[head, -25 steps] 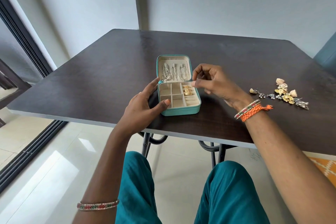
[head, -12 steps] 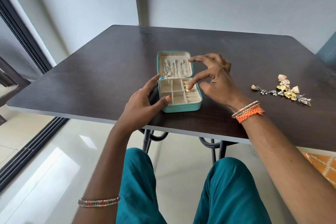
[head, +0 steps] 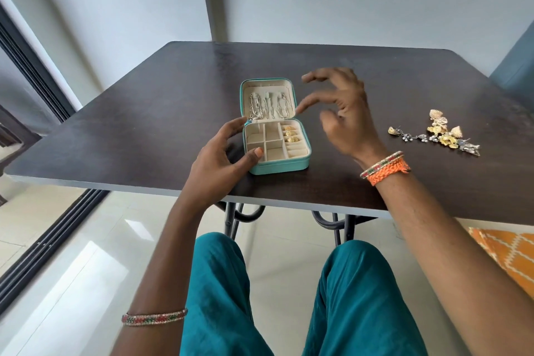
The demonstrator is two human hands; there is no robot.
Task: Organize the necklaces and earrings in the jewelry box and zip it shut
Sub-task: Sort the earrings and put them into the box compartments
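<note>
A teal jewelry box point(head: 278, 168) lies open near the front of the dark table point(head: 144, 130). Silver necklaces point(head: 267, 105) hang inside its raised lid. Three gold earrings point(head: 290, 134) sit in the padded slots on the right of its base. My left hand point(head: 219, 162) grips the box's left side, thumb on the front left rim. My right hand point(head: 341, 113) hovers just right of the box with fingers spread and loosely bent, holding nothing. A loose pile of gold and silver earrings point(head: 439, 133) lies on the table further right.
The table's front edge point(head: 289, 205) runs just below the box. Walls stand behind the table, and a sliding door frame point(head: 37, 75) is at the left. An orange patterned rug point(head: 505, 257) lies on the floor at the lower right.
My right hand set a gold earring into the box's right-hand slots, then lifted away to the right with its fingers spread. My left hand stayed on the box.
</note>
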